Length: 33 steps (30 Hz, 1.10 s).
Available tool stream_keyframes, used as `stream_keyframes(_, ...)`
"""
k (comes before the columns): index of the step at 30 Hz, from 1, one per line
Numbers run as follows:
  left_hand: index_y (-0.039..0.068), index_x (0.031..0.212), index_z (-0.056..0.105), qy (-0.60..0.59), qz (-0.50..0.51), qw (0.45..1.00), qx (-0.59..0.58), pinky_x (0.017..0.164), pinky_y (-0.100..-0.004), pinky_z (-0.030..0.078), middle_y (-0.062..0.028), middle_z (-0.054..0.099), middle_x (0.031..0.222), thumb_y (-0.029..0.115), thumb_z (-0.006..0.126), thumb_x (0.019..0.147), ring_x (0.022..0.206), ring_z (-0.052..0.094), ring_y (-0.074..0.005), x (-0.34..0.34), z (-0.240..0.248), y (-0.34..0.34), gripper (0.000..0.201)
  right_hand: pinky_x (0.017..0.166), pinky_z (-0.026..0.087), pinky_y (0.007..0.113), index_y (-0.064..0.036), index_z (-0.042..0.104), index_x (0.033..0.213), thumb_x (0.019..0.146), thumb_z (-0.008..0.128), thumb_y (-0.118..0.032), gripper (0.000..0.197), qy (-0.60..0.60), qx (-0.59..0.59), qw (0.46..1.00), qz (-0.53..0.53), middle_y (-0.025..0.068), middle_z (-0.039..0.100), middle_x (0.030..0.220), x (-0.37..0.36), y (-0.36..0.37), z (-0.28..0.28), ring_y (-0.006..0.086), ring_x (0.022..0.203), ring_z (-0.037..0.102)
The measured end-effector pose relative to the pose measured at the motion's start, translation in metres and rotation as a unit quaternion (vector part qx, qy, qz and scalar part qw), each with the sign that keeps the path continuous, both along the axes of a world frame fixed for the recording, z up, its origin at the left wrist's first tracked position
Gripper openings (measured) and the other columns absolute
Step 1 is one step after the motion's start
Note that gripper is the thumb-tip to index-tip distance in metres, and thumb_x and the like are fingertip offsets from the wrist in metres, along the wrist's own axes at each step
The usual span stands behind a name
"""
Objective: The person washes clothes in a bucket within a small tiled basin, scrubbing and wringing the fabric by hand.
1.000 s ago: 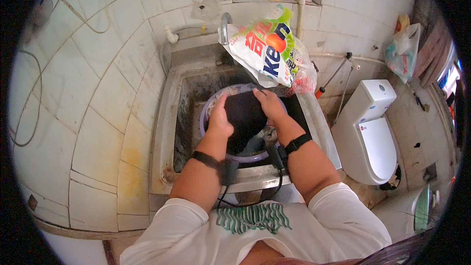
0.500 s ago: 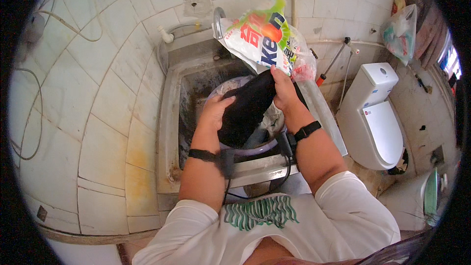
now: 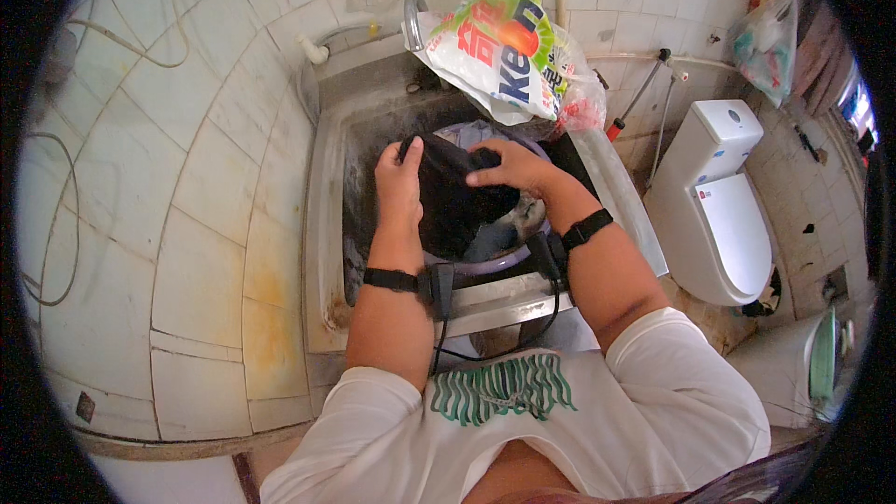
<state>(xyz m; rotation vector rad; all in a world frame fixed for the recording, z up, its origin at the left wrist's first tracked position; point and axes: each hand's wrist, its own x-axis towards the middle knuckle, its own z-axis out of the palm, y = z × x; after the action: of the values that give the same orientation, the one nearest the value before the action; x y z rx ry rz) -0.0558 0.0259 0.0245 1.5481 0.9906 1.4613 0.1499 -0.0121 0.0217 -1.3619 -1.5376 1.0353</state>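
A piece of black cloth (image 3: pixel 455 210) hangs between my two hands over a pale purple basin (image 3: pixel 485 267) in the sink. My left hand (image 3: pixel 401 179) is closed on the cloth's upper left edge, thumb up. On the other side, my right hand (image 3: pixel 511 169) grips its upper right part, thumb and fingers curled onto the fabric. Below the cloth, grey and pale wet laundry (image 3: pixel 511 230) shows inside the basin. What lies behind the black cloth is hidden.
The basin stands inside a worn sink (image 3: pixel 322 215). At its back a white and green detergent bag (image 3: pixel 495 51) leans beside the curved metal tap (image 3: pixel 413 21). A toilet (image 3: pixel 733 224) and a plunger-like stick with a red end (image 3: pixel 616 128) stand to the right.
My right hand has moved left and down, nearer my left hand, taking the cloth's edge with it. The stretched cloth is now bunched. My left hand has risen slightly.
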Motion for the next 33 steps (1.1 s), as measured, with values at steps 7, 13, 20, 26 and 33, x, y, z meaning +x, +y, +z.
stream_keyframes(7, -0.002, 0.098, 0.057, -0.06, 0.008, 0.998, 0.008, 0.07, -0.0259, 0.041, -0.0024, 0.057, 0.087, 0.018, 0.061, 0.087, 0.076, 0.051, -0.0114, -0.005, 0.002, -0.003, 0.024, 0.078, 0.045, 0.029, 0.0003, 0.063, 0.102, 0.072, 0.068, -0.009, 0.032, -0.097, -0.009, 0.994, -0.056, 0.0079, 0.064, 0.084, -0.006, 0.006, 0.001, 0.0172, 0.081, 0.057)
stream_keyframes(13, 0.001, 0.1, 0.055, -0.086, -0.011, 0.995, -0.049, 0.066, -0.0236, 0.04, -0.0017, 0.057, 0.089, 0.019, 0.06, 0.087, 0.073, 0.05, -0.0102, 0.012, 0.031, -0.021, 0.023, 0.079, 0.043, 0.024, -0.0003, 0.063, 0.1, 0.073, 0.055, 0.01, 0.031, 0.129, 0.196, 0.959, -0.161, 0.0018, 0.061, 0.091, -0.008, 0.004, 0.008, 0.0121, 0.084, 0.055)
stream_keyframes(20, 0.002, 0.093, 0.054, 0.019, -0.078, 0.997, -0.02, 0.061, -0.0242, 0.041, -0.0031, 0.055, 0.077, 0.011, 0.062, 0.078, 0.069, 0.05, -0.011, -0.003, 0.02, -0.033, 0.019, 0.072, 0.046, 0.028, -0.0009, 0.063, 0.098, 0.068, 0.066, -0.005, 0.031, -0.185, 0.025, 0.982, 0.001, 0.0112, 0.065, 0.084, -0.002, 0.008, 0.0, 0.0181, 0.076, 0.059)
stream_keyframes(26, 0.006, 0.097, 0.055, 0.253, -0.139, 0.952, -0.097, 0.059, -0.0298, 0.045, -0.0073, 0.059, 0.079, 0.008, 0.07, 0.07, 0.067, 0.055, -0.0154, 0.007, 0.007, -0.033, 0.031, 0.074, 0.048, 0.034, -0.0055, 0.06, 0.11, 0.061, 0.075, -0.015, 0.053, -0.378, -0.082, 0.899, 0.207, 0.0146, 0.065, 0.095, -0.01, 0.007, -0.02, 0.0258, 0.084, 0.061)
stream_keyframes(33, 0.01, 0.125, 0.053, 0.542, -0.448, 0.668, -0.242, 0.089, -0.0339, 0.041, -0.0082, 0.059, 0.117, 0.02, 0.07, 0.074, 0.109, 0.052, -0.0243, 0.013, -0.062, 0.006, 0.055, 0.084, 0.046, 0.036, -0.006, 0.056, 0.119, 0.064, 0.075, -0.023, 0.061, -0.44, -0.259, 0.783, 0.354, 0.0128, 0.062, 0.109, -0.017, 0.009, -0.041, 0.0283, 0.099, 0.058)
